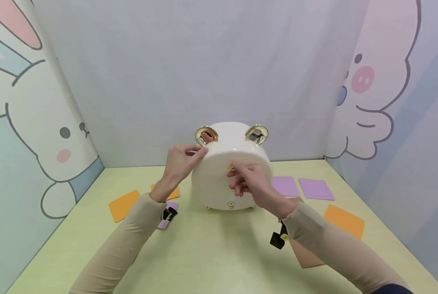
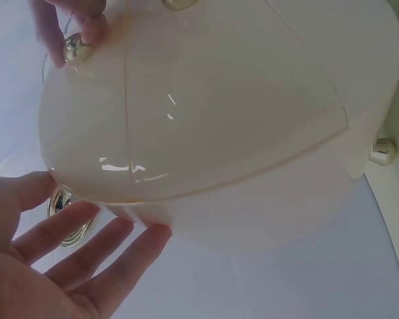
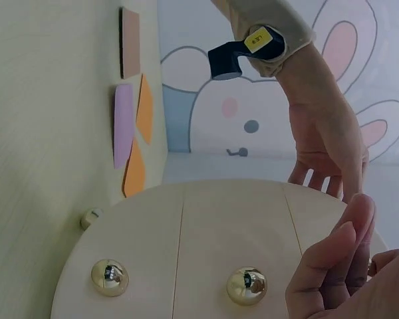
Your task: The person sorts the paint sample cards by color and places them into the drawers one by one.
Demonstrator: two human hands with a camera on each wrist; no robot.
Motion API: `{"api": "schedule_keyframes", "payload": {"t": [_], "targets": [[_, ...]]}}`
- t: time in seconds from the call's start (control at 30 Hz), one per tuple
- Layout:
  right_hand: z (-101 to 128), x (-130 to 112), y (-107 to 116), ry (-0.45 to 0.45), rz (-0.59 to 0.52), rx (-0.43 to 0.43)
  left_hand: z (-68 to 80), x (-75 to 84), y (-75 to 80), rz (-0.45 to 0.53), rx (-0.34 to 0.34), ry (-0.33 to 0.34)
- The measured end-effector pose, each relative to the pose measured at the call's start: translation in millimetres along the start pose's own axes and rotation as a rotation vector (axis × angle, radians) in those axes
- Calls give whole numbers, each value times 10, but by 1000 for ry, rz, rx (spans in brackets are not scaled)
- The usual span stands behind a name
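Box (image 1: 211,175), white and rounded with gold ears (image 1: 256,134), stood upright on short gold feet near the middle of the pale table (image 1: 204,257), its front toward the person. Left hand (image 1: 180,164) was at the box's upper left edge, beside the left ear; its thumb touched the front edge, and its fingers, nearly straight and spread, rested on the curved side. Right hand (image 1: 254,183) was pinching the top knob (image 2: 77,48) between thumb and finger. The middle knob (image 3: 247,286) and bottom knob (image 3: 110,277) were in line below it, neither gripped. Thin seams crossed the front between the knobs.

Two purple cards (image 1: 316,189) lay right of the box; an orange card (image 1: 345,220) and a brown card (image 1: 307,255) lay nearer the right forearm. Further orange and purple cards lay on the left. Cartoon animals decorated both side walls (image 1: 384,36).
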State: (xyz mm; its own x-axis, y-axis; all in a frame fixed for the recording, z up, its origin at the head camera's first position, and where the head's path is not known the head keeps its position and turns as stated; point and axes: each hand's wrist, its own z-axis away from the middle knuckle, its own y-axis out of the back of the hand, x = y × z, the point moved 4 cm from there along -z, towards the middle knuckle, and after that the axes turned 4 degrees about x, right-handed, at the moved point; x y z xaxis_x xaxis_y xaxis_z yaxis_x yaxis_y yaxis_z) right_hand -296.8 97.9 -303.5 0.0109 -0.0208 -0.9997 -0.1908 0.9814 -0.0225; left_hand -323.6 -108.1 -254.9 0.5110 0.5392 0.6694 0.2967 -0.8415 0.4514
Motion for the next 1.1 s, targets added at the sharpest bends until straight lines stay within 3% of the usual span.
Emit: {"api": "schedule_keyframes", "payload": {"t": [0.27, 0.77, 1.1], "targets": [[33, -2, -18, -4, 22, 27, -7, 1, 1, -3, 7, -10], [227, -1, -3, -13, 69, -13, -1, 0, -7, -14, 12, -42], [384, 4, 8, 4, 112, -36, 17, 5, -14, -19, 7, -28]]}}
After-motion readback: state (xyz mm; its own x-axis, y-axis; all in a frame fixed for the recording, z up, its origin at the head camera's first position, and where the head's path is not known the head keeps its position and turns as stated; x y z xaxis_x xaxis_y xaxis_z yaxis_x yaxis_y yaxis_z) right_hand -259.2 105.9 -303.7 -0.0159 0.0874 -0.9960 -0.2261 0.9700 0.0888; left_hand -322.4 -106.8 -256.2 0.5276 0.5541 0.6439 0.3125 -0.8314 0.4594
